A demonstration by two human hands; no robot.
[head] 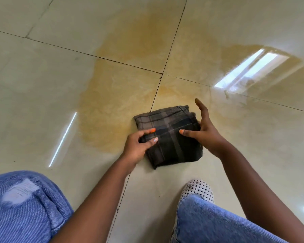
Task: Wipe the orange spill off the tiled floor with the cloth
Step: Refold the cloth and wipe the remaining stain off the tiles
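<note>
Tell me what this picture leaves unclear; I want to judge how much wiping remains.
- Spill: head view, its far right reach is lost under window glare.
- Floor beneath the cloth: hidden by the cloth, wet or dry unknown.
- Left hand: its fingertips curl under the cloth's edge.
- Right hand: whether its palm presses the cloth is unclear.

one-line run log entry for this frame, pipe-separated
stage: wipe not started | cloth: folded, at spill's near edge | left hand: grips cloth | right hand: open, thumb on cloth | orange spill: spans four tiles
</note>
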